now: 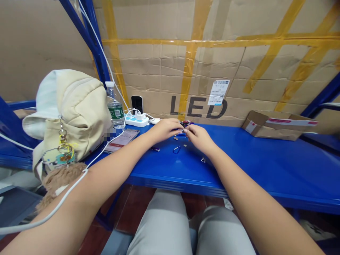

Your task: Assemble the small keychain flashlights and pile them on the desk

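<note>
My left hand (168, 129) and my right hand (198, 137) meet above the blue tabletop (170, 166), fingertips pinched together. Between them is something small and dark, too small to name. Just behind the fingers lie slim dark and red pieces (188, 123). A blue stick-like piece (181, 135) and tiny brownish bits (176, 138) rest under the hands. Closer to me are a blue carabiner (176, 150), a small round disc (185, 145) and a small shiny metal piece (203, 160). Near my left wrist is a purplish pen-like piece (155, 149), partly hidden by the forearm.
At left stand a cream bag (79, 113) and a water bottle (115, 108). A phone (123, 139), power strip (136, 120) and black device (137, 105) lie beyond; a white cable (103, 148) crosses my left arm. An open carton (276, 127) sits right, before a cardboard wall (164, 78).
</note>
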A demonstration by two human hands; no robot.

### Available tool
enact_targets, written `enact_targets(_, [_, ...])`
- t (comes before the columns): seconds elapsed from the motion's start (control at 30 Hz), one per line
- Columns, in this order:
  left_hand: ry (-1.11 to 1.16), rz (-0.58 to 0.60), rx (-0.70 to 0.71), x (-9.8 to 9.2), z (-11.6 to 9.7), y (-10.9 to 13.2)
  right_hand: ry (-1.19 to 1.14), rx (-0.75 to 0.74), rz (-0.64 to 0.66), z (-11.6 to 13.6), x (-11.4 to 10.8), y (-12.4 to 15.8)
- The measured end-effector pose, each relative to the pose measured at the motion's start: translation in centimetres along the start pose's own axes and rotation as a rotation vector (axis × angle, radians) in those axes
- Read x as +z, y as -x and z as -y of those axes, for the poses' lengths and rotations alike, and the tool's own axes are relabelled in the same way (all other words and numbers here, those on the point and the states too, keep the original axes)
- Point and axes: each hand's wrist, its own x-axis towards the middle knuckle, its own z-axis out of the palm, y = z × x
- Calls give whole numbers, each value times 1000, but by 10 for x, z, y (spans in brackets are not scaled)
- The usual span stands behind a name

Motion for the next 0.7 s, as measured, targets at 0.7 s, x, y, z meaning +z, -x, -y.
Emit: enact_targets(0.7, [225, -100, -221, 2, -8, -3, 614, -334, -71, 0, -23, 8])
